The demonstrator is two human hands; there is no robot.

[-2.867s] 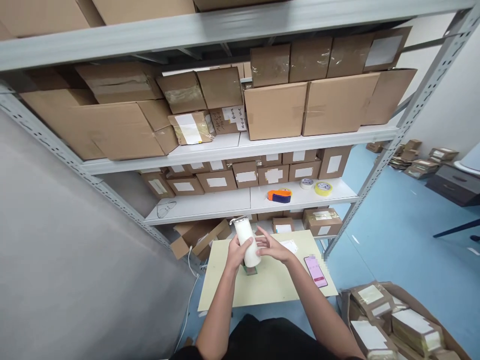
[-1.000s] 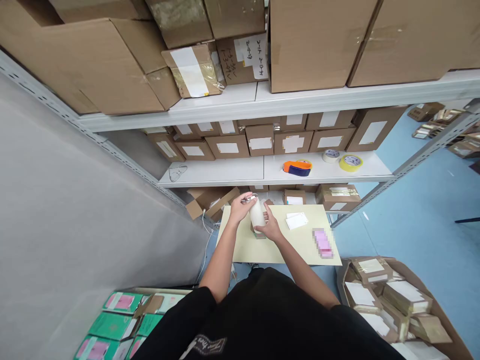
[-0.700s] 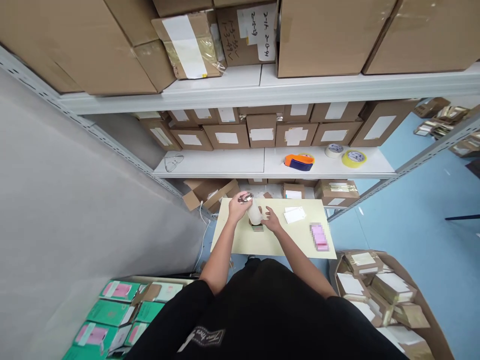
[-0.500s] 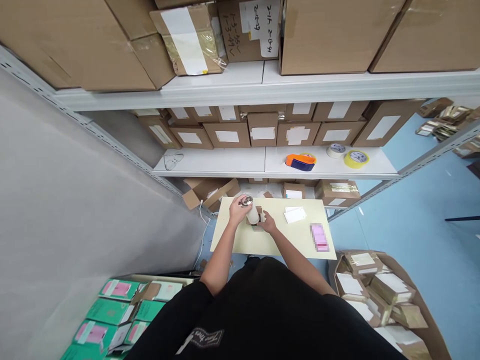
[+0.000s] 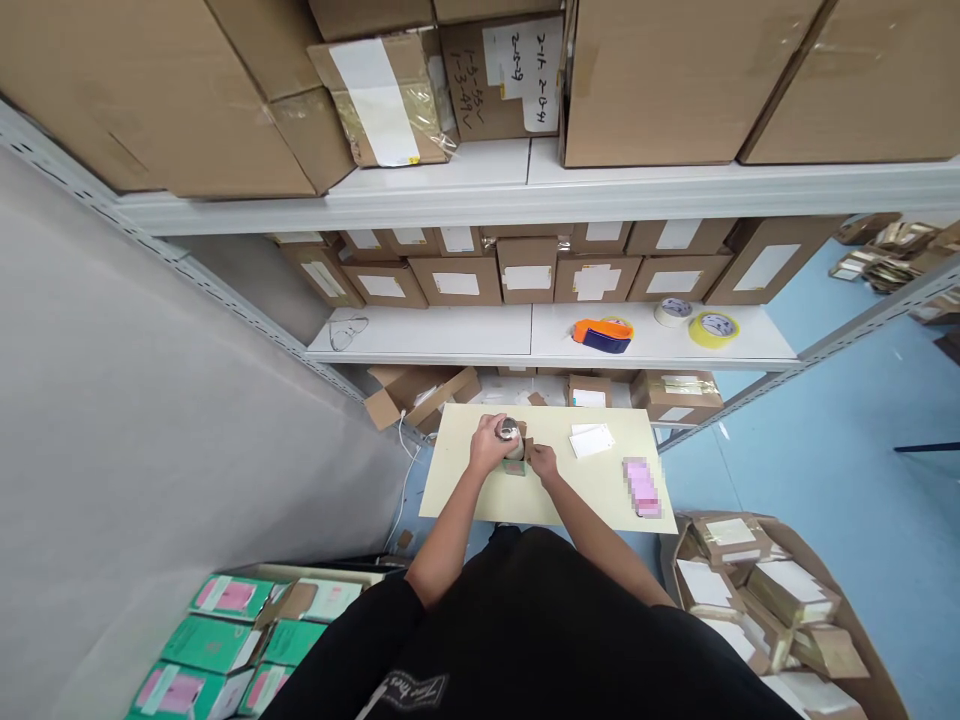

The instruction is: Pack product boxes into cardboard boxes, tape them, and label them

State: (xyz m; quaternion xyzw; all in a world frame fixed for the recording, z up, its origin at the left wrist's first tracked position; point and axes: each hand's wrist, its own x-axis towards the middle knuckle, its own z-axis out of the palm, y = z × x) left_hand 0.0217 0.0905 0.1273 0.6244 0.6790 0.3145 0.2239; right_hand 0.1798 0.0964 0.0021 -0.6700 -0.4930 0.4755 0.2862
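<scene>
My left hand (image 5: 486, 447) is closed around the upper part of a white cylindrical bottle (image 5: 508, 430) with a shiny silver top. The bottle's lower end is inside a small open carton (image 5: 514, 468), whose front flap looks greenish. At the carton's right side, my right hand (image 5: 544, 462) has its fingers pinched on a brown flap (image 5: 529, 447). All of this is on the pale yellow table (image 5: 450, 490). Most of the carton is hidden by the bottle and my fingers.
White cards (image 5: 592, 440) and a pixelated pink item (image 5: 641, 487) lie on the table's right. An orange-and-blue tape dispenser (image 5: 602, 336) and a yellow tape roll (image 5: 713, 329) sit on the shelf. Green boxes (image 5: 217, 640) stand lower left; a large carton (image 5: 862, 620) holds parcels.
The bottle has gone down into the carton, with my left hand still on it. My right hand's fingers have closed at the carton's right flap. The view has tilted slightly.
</scene>
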